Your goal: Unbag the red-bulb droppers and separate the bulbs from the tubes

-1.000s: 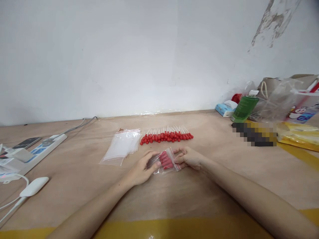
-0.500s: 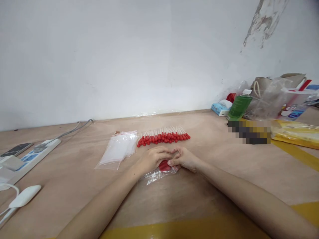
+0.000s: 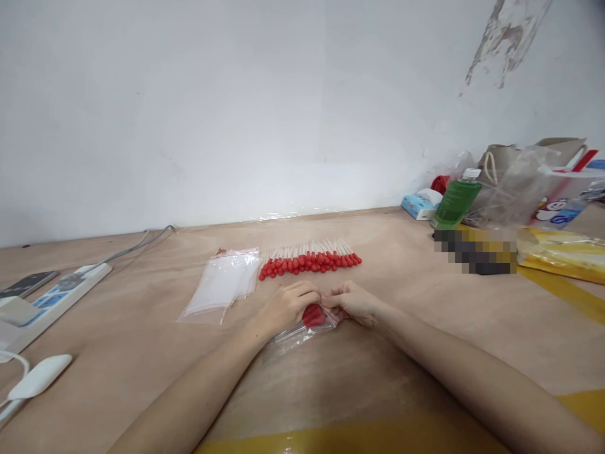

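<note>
White wall [image 3: 212, 120] spans the far side, its paint peeling at far right. Wooden tabletop [image 3: 127, 372] runs below it, with yellow tape along the near edge. Power strip [image 3: 78, 299] lies at left, cable running to the far edge. At right, a yellow packet [image 3: 558, 255] lies flat; beyond it, a green bottle [image 3: 456, 203] leans beside a blue tissue pack [image 3: 420, 205]. Row of red-headed sticks [image 3: 309, 260] lies mid-table, heads toward the near side, pale points toward the wall. Just left of it: a stack of clear bags [image 3: 220, 287], flat and overlapping.

Left hand [image 3: 287, 308] and right hand [image 3: 354, 302] meet near centre, just nearer than the row, both on one clear zip bag [image 3: 295, 338]. Left fingers are pressed together, curled over the bag's far side; thumb is hidden. Right thumb and forefinger pinch the bag's right end, near its red-lined edge; the other fingers fold beneath. Smallest: red heads [image 3: 312, 315], visible inside the bag, partly covered by the left fingers.
</note>
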A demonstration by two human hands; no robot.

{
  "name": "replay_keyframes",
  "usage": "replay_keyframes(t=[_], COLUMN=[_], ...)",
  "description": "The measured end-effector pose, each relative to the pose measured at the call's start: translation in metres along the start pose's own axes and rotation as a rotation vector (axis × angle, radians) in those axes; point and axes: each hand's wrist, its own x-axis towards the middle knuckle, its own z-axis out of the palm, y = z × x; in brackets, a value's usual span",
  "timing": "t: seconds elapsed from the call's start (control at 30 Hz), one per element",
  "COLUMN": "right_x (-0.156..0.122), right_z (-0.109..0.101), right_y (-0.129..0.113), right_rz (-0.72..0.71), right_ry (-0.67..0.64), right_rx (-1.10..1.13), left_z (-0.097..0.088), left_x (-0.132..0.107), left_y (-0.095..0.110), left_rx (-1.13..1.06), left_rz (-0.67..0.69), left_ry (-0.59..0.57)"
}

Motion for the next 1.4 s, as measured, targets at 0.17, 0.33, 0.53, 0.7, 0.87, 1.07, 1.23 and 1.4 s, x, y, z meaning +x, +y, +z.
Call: replay_keyframes(t=[0.17,0.33,0.53,0.7,0.87,1.07,1.23,1.4], right_x=[0.005,0.007,0.009,0.014,0.009,0.003,0.003,0.002], right_z=[0.009,0.006,-0.005,-0.02,-0.023,-0.016,-0.008,-0.007], right_y=[0.0,0.003,0.015,0.018,0.008,0.006,0.011,0.003], right_rz=[0.03,0.038,-0.328,-0.353,-0.301,-0.195,-0.268,-0.25], right_ry=[0.129,0.22,0.176,0.021,-0.06,-0.019,-0.016,-0.028], right_rx=[-0.037,-0.064,-0.251,-0.434,-0.552,-0.407,-0.238,-0.209], left_z=[-0.002,-0.015,-0.027,-0.024,-0.016,-0.015,-0.013,-0.011], left_x=[0.001,0.0,0.003,-0.019,-0.041,-0.037,-0.039,-0.042], left_y=[0.001,-0.001,0.013,0.04,0.033,0.015,0.017,0.016], left_rx=[0.034,0.056,-0.001,-0.205,-0.271,-0.28,-0.277,-0.261], left_rz=[0.002,-0.059,-0.269,-0.484,-0.436,-0.409,-0.417,-0.423], left_ry=[-0.086,-0.027,-0.032,-0.102,-0.103,-0.069,-0.059,-0.038])
